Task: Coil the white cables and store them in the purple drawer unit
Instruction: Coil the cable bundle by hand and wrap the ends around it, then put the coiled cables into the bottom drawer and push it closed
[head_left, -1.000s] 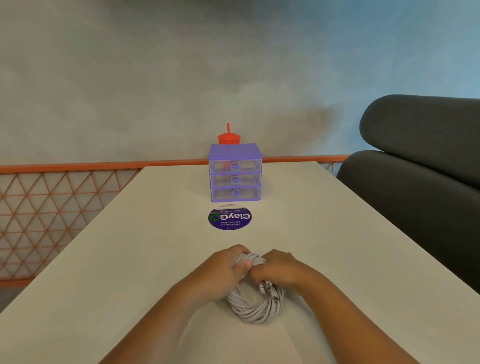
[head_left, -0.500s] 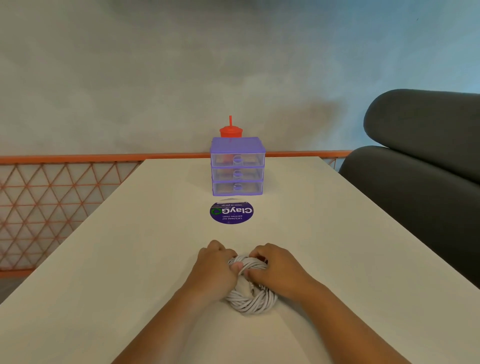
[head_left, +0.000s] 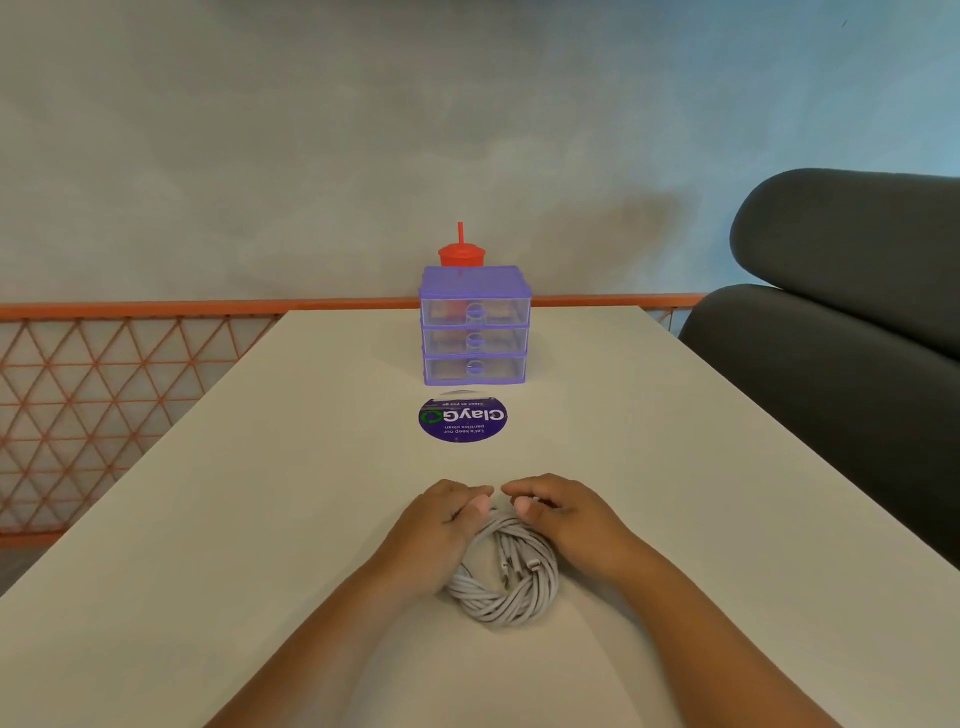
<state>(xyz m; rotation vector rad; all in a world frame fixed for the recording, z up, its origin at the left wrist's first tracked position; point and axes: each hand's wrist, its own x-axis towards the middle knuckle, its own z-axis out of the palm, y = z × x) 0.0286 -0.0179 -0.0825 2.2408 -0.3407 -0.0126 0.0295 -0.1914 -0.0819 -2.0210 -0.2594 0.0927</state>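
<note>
Grey plaster wall (head_left: 311, 156) at the back, w/ an orange mesh railing (head_left: 104, 395) on the left and a dark padded seat (head_left: 841, 332) on the right. Pale counter (head_left: 208, 545) runs fwd from the viewer.

White cables (head_left: 506, 592) lie near the front edge, centre, wound into one round coil flat on the counter, w/ a few plug ends poking into its middle. Left hand (head_left: 441, 530) grips the coil's far-left side, fingers curled over it, thumb on top. Right hand (head_left: 566, 525) grips the far-right side the same way. Fingertips of the two hands almost meet at the coil's far edge; a small gap shows btwn them.

Purple drawer unit (head_left: 475, 327) stands upright well beyond the coil, near the counter's far end; 3 clear drawers, all pushed in. Round purple sticker (head_left: 462, 418) lies flat just in front of it, btwn unit and hands. Red cup (head_left: 461, 254) w/ lid and straw is behind the unit, mostly hidden by it.
</note>
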